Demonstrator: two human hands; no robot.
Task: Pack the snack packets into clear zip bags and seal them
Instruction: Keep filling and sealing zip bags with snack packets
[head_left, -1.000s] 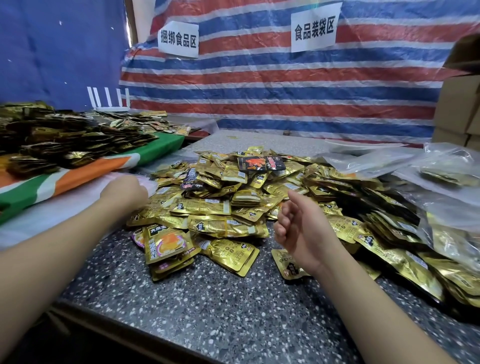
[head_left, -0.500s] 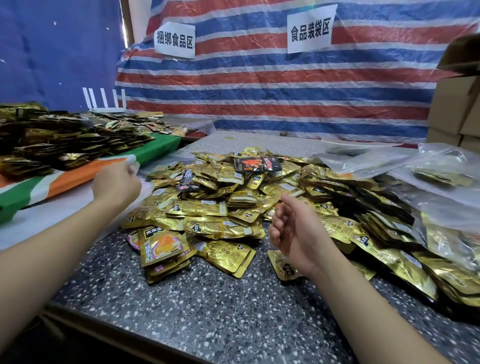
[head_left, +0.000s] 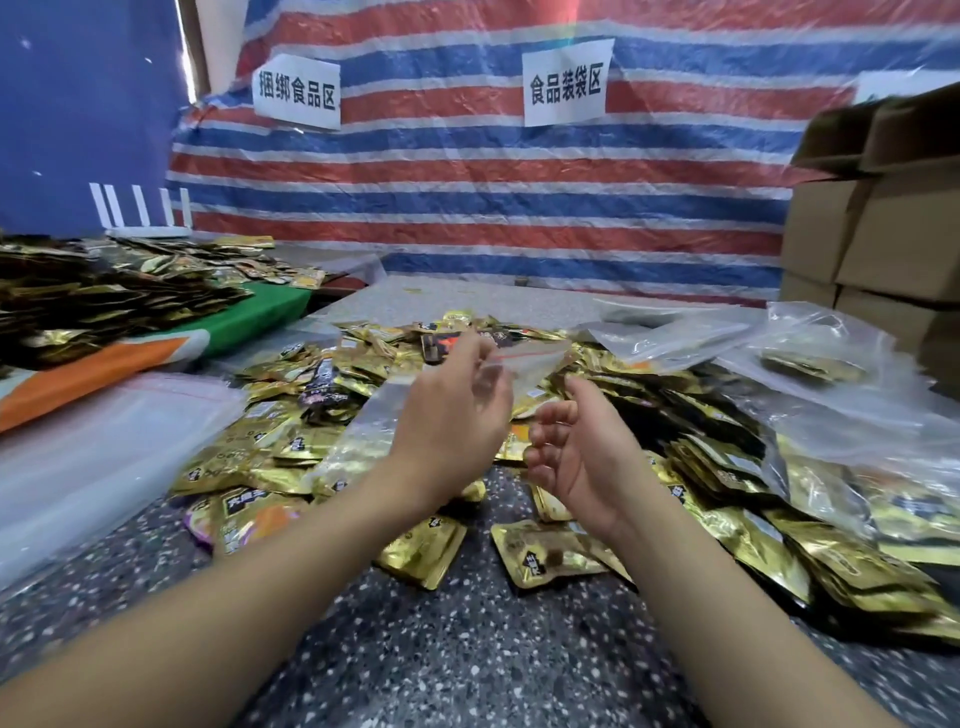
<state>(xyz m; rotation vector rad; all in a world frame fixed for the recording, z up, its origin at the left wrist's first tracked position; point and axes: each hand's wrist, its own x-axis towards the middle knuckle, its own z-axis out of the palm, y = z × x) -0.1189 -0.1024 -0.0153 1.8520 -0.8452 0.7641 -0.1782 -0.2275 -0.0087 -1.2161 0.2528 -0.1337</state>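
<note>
Speckled table (head_left: 467, 649), near edge bare. Right hand (head_left: 582, 457), palm up, fingers loosely curled and apart, holding nothing. Left hand (head_left: 452, 421), just beside it, pinches an empty zip bag (head_left: 524, 364) near its red-lined mouth, the bag raised above the packets (head_left: 291, 431), a gold heap spread across the table. Left: stack of flat bags (head_left: 104, 441). Right: filled bags (head_left: 831, 374); boxes (head_left: 883, 234). Behind: striped tarp (head_left: 467, 208) bearing two signs (head_left: 565, 82).
</note>
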